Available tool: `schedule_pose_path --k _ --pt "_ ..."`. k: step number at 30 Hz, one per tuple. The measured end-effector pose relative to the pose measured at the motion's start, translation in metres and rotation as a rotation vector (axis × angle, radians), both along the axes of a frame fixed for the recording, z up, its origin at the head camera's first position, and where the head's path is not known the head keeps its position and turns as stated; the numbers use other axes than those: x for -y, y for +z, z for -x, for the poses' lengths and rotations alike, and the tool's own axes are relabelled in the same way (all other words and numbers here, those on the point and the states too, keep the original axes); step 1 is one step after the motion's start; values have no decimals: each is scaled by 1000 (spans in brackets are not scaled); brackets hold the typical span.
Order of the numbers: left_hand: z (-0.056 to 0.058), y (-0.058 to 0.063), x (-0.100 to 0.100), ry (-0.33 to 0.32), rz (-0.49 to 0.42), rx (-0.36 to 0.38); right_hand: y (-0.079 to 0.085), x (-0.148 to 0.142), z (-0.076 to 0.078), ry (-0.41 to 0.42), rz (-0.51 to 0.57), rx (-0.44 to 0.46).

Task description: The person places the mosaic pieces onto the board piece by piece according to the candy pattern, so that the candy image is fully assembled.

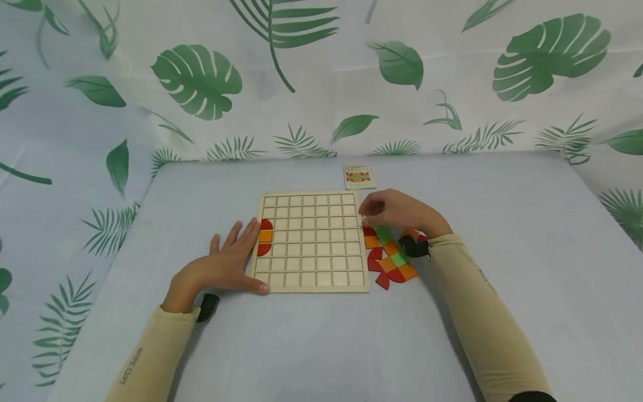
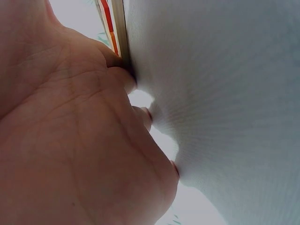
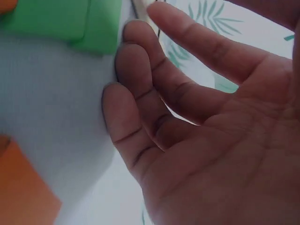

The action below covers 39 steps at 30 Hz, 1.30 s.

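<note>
A square wooden grid board [image 1: 316, 249] lies on the table. In its left column sit an orange square tile [image 1: 265, 236] and two red rounded tiles [image 1: 263, 249], above and below the orange one. My left hand [image 1: 226, 265] rests along the board's left edge with fingers spread and the thumb at the near left corner. At the right edge, my right hand [image 1: 399, 212] hovers over loose tiles [image 1: 389, 257] in red, orange and green. Its fingers bend loosely in the right wrist view, with green tiles [image 3: 51, 21] beside the fingertips [image 3: 121, 105]; nothing shows between them.
A small pattern card [image 1: 359, 177] lies behind the board's far right corner. The white table [image 1: 321, 346] runs back to a leaf-printed cloth [image 1: 311, 100]. An orange tile [image 3: 23, 187] lies apart from the green ones in the right wrist view.
</note>
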<state>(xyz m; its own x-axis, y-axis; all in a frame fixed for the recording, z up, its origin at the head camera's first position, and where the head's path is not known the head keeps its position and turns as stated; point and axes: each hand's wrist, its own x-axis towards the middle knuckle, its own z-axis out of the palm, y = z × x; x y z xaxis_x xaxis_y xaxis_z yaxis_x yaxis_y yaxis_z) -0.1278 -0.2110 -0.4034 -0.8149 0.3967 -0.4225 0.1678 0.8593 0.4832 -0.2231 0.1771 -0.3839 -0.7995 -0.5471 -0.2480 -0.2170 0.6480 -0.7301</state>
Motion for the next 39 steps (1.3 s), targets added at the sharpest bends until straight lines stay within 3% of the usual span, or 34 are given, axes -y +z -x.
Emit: schedule_pose_path --k 20,34,39 --pt "0 2 0 12 12 1 7 -17 -2 28 -188 45" --pt "1 0 0 0 4 -6 5 -15 -3 17 -167 56" --pt "0 0 0 1 6 -4 2 -6 -4 56 -154 28"
